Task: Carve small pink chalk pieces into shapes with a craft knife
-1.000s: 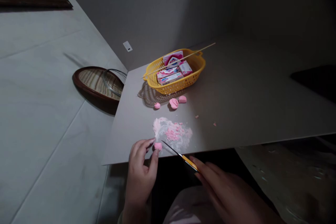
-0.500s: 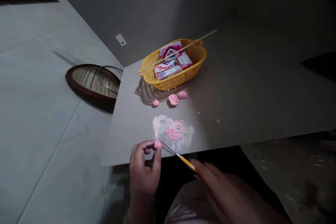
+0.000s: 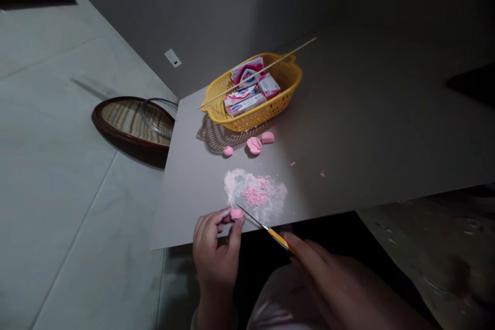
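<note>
Between the thumb and fingers of my left hand [image 3: 216, 245] is a small pink piece of soap [image 3: 236, 214], close to the table's near edge. My right hand [image 3: 315, 263] is closed round the yellow handle of a thin-bladed knife [image 3: 273, 233]. Its blade points up and left, right beside the soap piece; whether it touches cannot be made out. Just beyond the blade lie pink soap shavings [image 3: 256, 196] in a patch of pale powder. Farther back are a small pink lump [image 3: 228, 151], a cut soap chunk [image 3: 254, 145] and a blockier piece [image 3: 267, 137].
A yellow basket [image 3: 253, 122] holding several soap boxes [image 3: 245, 105] stands at the back, with a thin wooden stick [image 3: 286, 55] across its rim. Small crumbs [image 3: 322, 174] lie to the right on the grey table [image 3: 189, 185]. A brown-rimmed woven chair [image 3: 127, 118] is at the left.
My left hand and the soap piece have shifted slightly right, and the piece shows a different side. The knife has moved a little right too. The whole view has shifted slightly.
</note>
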